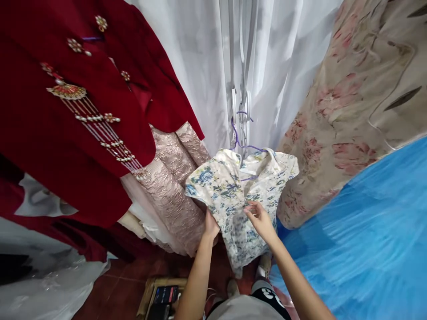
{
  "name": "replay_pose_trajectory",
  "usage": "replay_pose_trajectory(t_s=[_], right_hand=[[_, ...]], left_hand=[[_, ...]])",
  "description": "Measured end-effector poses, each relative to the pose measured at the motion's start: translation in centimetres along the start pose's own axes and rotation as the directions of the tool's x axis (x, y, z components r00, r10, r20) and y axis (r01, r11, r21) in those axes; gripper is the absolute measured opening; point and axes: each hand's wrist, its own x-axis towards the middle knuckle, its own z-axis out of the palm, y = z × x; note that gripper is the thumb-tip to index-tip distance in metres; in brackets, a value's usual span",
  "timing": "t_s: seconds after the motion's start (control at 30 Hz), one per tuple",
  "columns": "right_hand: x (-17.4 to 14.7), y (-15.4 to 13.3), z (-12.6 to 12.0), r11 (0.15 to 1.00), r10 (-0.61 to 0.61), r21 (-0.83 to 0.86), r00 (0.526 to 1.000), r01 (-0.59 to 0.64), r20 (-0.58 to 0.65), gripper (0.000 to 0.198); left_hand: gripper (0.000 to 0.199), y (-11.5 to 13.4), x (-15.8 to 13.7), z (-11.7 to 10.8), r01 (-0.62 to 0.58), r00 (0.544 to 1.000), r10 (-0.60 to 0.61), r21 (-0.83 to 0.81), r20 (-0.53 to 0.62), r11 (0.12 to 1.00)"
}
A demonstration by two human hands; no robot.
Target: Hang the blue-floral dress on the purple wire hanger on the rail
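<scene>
A short-sleeved white shirt [230, 202] with a blue and green floral print hangs in front of me on a purple hanger [236, 138]. Its collar is spread, and the front is open at the neck. My left hand [211, 226] grips the shirt's left side below the sleeve, its fingers partly hidden behind the cloth. At the middle of the chest, the thumb and fingertips of my right hand [262, 221] are pinched together at the edge of the front opening. Whether a button is between them is too small to tell.
White hanging straps [248, 104] hold the hanger before a white curtain [193, 40]. A dark red jacket [133, 102] and pink brocade garment [173, 191] hang left; a beige floral dress [347, 102] and blue tulle [360, 240] hang right. A phone [166, 294] lies on a low wooden stool [147, 291].
</scene>
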Motion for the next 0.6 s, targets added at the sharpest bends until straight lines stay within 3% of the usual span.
replay_pose_trajectory(t_s=[0.1, 0.27, 0.33, 0.43, 0.5, 0.53, 0.6], right_hand=[[3.2, 0.5, 1.0, 0.983, -0.021, -0.181, 0.998, 0.011, -0.054, 0.047], [5.9, 0.1, 1.9, 0.941, -0.018, -0.338, 0.998, -0.002, -0.055, 0.031], [6.0, -0.1, 2.3, 0.935, -0.005, -0.354, 0.999, -0.013, -0.051, 0.028], [5.9, -0.2, 3.1, 0.912, -0.003, -0.409, 0.999, -0.017, -0.049, 0.027], [6.0, -0.2, 3.8, 0.898, -0.013, -0.441, 0.998, -0.014, -0.059, 0.025], [6.2, -0.3, 4.1, 0.894, -0.019, -0.448, 0.997, -0.014, -0.069, 0.024], [6.5, -0.3, 4.5, 0.894, -0.027, -0.447, 0.994, -0.022, -0.104, 0.023]], left_hand=[[0.073, -0.8, -1.4, -2.4, 0.008, 0.999, -0.009, -0.053, -0.030, 0.999], [0.053, 0.0, -1.6, -3.4, -0.129, 0.952, 0.183, 0.219, -0.247, 0.967], [0.052, 0.3, -1.8, -3.4, -0.175, 0.894, 0.284, 0.313, -0.347, 0.933], [0.049, 0.2, -2.8, -2.8, -0.230, 0.736, 0.497, 0.519, -0.461, 0.823], [0.042, -0.3, -3.4, -1.8, -0.259, 0.672, 0.612, 0.641, -0.418, 0.723], [0.037, -0.7, -3.7, -1.2, -0.282, 0.678, 0.641, 0.677, -0.360, 0.680], [0.029, -1.4, -3.8, 0.1, -0.344, 0.738, 0.639, 0.694, -0.216, 0.632]])
